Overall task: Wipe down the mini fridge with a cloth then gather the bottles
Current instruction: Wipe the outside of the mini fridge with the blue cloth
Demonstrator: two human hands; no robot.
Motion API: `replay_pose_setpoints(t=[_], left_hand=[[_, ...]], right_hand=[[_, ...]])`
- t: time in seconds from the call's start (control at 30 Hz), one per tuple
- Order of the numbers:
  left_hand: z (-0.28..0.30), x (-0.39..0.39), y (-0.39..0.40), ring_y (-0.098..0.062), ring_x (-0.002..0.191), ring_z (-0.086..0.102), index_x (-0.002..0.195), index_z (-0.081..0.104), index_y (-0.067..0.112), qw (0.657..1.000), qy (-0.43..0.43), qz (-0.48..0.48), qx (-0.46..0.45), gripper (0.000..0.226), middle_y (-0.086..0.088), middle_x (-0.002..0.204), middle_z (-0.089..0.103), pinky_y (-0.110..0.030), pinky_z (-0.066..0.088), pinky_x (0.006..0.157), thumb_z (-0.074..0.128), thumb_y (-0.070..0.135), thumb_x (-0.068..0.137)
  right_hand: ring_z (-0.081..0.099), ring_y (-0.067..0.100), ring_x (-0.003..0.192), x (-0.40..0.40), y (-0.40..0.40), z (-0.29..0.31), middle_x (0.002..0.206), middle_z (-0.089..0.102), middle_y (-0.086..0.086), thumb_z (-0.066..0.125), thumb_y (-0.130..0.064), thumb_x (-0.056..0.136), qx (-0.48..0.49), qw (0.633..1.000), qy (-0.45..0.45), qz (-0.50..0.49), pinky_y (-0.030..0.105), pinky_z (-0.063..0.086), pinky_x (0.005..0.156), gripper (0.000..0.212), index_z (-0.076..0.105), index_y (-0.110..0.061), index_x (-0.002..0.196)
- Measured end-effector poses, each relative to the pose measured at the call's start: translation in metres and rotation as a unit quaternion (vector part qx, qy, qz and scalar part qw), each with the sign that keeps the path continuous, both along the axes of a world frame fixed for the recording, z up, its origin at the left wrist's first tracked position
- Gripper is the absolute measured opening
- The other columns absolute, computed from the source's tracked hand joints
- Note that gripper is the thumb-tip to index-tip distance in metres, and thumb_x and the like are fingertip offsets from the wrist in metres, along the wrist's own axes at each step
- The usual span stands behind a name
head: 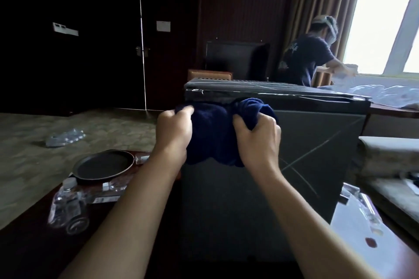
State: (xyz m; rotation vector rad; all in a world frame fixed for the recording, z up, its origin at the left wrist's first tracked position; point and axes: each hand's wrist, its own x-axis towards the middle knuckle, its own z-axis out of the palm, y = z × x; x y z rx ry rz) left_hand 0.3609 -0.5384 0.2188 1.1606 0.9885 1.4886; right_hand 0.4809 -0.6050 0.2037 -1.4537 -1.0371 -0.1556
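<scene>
A dark grey mini fridge (306,142) stands in front of me, its front scratched with pale lines. A dark blue cloth (215,129) is bunched against the upper front of the fridge, just under its top edge. My left hand (174,130) grips the cloth's left side and my right hand (258,140) grips its right side. Clear plastic bottles (68,206) lie on the dark table at the lower left, and more bottles (64,138) lie on the carpet farther left.
A black round tray (103,165) sits on the dark wooden table (34,251) to the left. A glossy surface (358,228) with plastic wrap lies at the right. Another person (310,58) stands by the window behind the fridge. Dark doors (113,40) close the far left.
</scene>
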Motion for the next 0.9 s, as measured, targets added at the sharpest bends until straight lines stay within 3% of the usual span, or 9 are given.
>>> replay_pose_setpoints(t=[0.13, 0.3, 0.43, 0.53, 0.6, 0.67, 0.8, 0.9], left_hand=[[-0.007, -0.016, 0.0, -0.028, 0.081, 0.068, 0.08, 0.066, 0.011, 0.999, -0.03, 0.02, -0.032, 0.017, -0.008, 0.083, 0.07, -0.031, 0.05, 0.064, 0.062, 0.025, 0.089], [-0.004, 0.006, -0.008, -0.031, 0.084, 0.067, 0.083, 0.064, 0.01, 1.0, 0.015, 0.007, -0.006, 0.019, -0.011, 0.088, 0.07, -0.043, 0.053, 0.072, 0.059, 0.028, 0.085], [0.004, 0.057, -0.022, -0.032, 0.092, 0.067, 0.092, 0.066, 0.004, 0.999, 0.029, -0.032, 0.017, 0.027, -0.015, 0.097, 0.07, -0.047, 0.053, 0.086, 0.062, 0.028, 0.082], [0.008, 0.104, -0.036, -0.03, 0.093, 0.065, 0.1, 0.065, -0.001, 0.994, 0.011, -0.103, -0.015, 0.028, -0.016, 0.102, 0.069, -0.043, 0.053, 0.085, 0.062, 0.022, 0.085], [0.006, 0.125, -0.042, -0.031, 0.089, 0.064, 0.09, 0.063, 0.002, 0.993, 0.012, -0.111, -0.027, 0.02, -0.017, 0.1, 0.067, -0.04, 0.051, 0.083, 0.058, 0.022, 0.089], [0.005, 0.129, -0.043, -0.031, 0.085, 0.062, 0.085, 0.06, 0.004, 0.993, 0.009, -0.108, -0.038, 0.021, -0.016, 0.099, 0.066, -0.039, 0.051, 0.082, 0.056, 0.024, 0.089], [0.005, 0.094, -0.028, -0.034, 0.096, 0.064, 0.099, 0.066, -0.001, 0.999, 0.01, -0.04, -0.023, 0.03, -0.017, 0.101, 0.069, -0.044, 0.052, 0.09, 0.061, 0.026, 0.086], [0.008, 0.062, -0.021, -0.03, 0.092, 0.063, 0.099, 0.067, 0.002, 1.0, -0.004, -0.006, -0.016, 0.024, -0.012, 0.096, 0.067, -0.038, 0.05, 0.083, 0.06, 0.024, 0.089]], right_hand=[[0.062, 0.031, 0.081, -0.016, 0.008, -0.004, 0.091, 0.068, 0.004, 0.058, -0.031, 0.091, 0.015, 0.986, -0.163, -0.016, 0.031, 0.037, 0.064, 0.023, 0.063, -0.012, 0.08], [0.064, 0.038, 0.066, 0.013, -0.001, 0.0, 0.08, 0.069, 0.006, 0.064, -0.031, 0.086, 0.006, 0.947, -0.306, -0.098, 0.029, 0.031, 0.056, 0.023, 0.063, -0.011, 0.074], [0.063, 0.044, 0.075, 0.063, -0.028, 0.001, 0.084, 0.07, 0.016, 0.065, -0.032, 0.086, -0.032, 0.949, -0.273, -0.154, 0.034, 0.032, 0.06, 0.028, 0.064, -0.005, 0.077], [0.061, 0.05, 0.08, 0.107, -0.049, 0.003, 0.085, 0.066, 0.03, 0.066, -0.032, 0.085, -0.049, 0.951, -0.215, -0.215, 0.044, 0.044, 0.065, 0.036, 0.062, 0.004, 0.078], [0.061, 0.052, 0.08, 0.122, -0.054, 0.005, 0.084, 0.064, 0.035, 0.067, -0.031, 0.084, -0.064, 0.951, -0.192, -0.233, 0.048, 0.047, 0.068, 0.04, 0.062, 0.008, 0.078], [0.06, 0.052, 0.08, 0.124, -0.053, 0.006, 0.084, 0.063, 0.036, 0.066, -0.031, 0.085, -0.069, 0.954, -0.18, -0.229, 0.047, 0.046, 0.067, 0.04, 0.063, 0.009, 0.078], [0.06, 0.049, 0.082, 0.093, -0.038, 0.003, 0.086, 0.065, 0.032, 0.065, -0.031, 0.085, -0.04, 0.969, -0.159, -0.185, 0.041, 0.039, 0.063, 0.036, 0.063, 0.004, 0.077], [0.061, 0.044, 0.081, 0.057, -0.022, 0.001, 0.084, 0.068, 0.021, 0.063, -0.031, 0.085, -0.021, 0.979, -0.161, -0.12, 0.032, 0.03, 0.064, 0.025, 0.056, -0.012, 0.069]])
